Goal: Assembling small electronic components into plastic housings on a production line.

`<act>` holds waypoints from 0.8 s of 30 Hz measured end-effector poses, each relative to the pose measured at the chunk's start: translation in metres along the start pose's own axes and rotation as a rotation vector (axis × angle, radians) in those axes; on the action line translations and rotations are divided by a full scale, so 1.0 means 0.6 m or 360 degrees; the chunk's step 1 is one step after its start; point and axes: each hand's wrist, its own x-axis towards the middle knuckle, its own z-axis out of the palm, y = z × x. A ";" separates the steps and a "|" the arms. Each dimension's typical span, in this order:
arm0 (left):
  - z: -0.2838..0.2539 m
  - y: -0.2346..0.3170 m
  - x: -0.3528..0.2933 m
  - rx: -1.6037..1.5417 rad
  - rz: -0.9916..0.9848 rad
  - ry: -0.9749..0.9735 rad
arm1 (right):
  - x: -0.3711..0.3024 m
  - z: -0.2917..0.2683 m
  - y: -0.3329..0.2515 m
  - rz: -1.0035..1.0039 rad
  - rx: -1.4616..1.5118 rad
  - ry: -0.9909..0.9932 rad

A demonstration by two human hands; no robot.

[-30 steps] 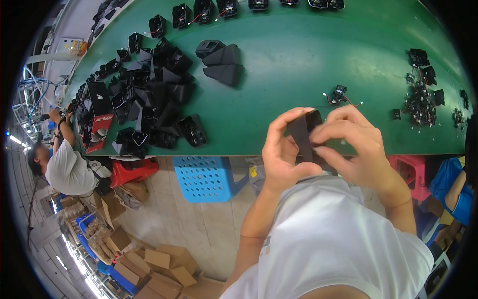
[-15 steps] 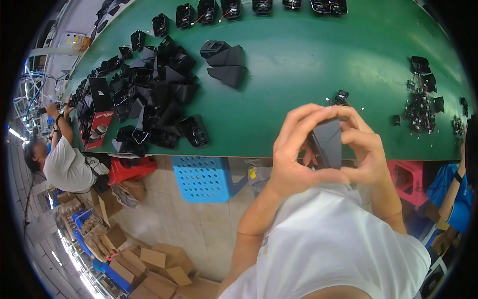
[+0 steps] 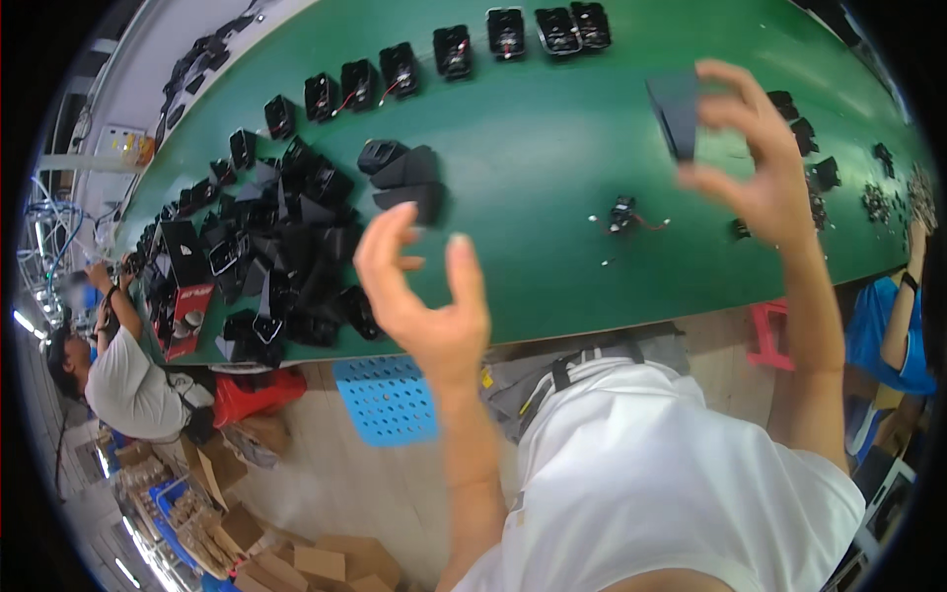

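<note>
room to pass over the green table (image 3: 533, 138) centrally; heaped black housings (image 3: 316, 252) obstruct its left.

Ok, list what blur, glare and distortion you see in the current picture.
Head view: the right hand and the black casing it holds look slightly smeared; the left hand is soft too. Head view: a pale sheen lies on the green table, whose far edge bows; a strip light glares at the left; the corners go black.

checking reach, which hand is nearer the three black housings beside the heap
Left: the left hand is close beside the three housings; the right hand is far to their right.
</note>
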 end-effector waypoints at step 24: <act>0.025 -0.058 0.020 0.0593 0.0243 -0.0441 | -0.066 0.066 0.003 0.0084 -0.0050 -0.0533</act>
